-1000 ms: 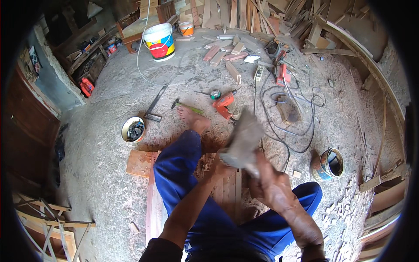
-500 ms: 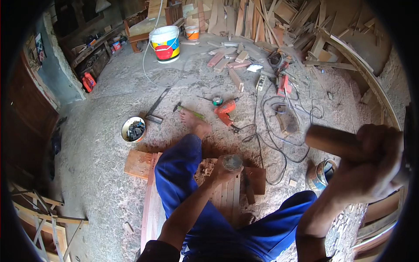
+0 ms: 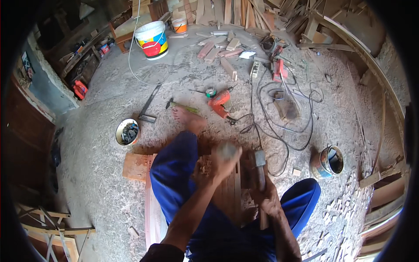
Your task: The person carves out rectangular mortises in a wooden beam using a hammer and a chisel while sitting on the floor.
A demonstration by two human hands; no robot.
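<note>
My left hand (image 3: 221,168) is closed around an upright tool handle with a round, worn grey top (image 3: 227,152); its lower end is hidden and the hand is slightly blurred. Beneath it lie long wooden boards (image 3: 231,192) between my legs. Just to the right, my right hand (image 3: 267,200) grips a hammer with a squared grey head (image 3: 259,158) and a wooden handle (image 3: 264,220). The hammer head is beside the left hand's tool, apart from it. A reddish wood block (image 3: 136,166) sticks out left of my knee.
Beyond my bare foot lie a green-handled hammer (image 3: 183,107), a try square (image 3: 149,105) and an orange drill (image 3: 219,104). Cables (image 3: 283,146) loop at the right. A tin of dark pieces (image 3: 128,132) stands left, a stained bucket (image 3: 326,162) right. Wood offcuts (image 3: 220,48) are scattered farther off.
My right hand has swung down and left from its raised place at the right, bringing the hammer beside the left hand. My left hand stays closed on its tool, slightly shifted left and up.
</note>
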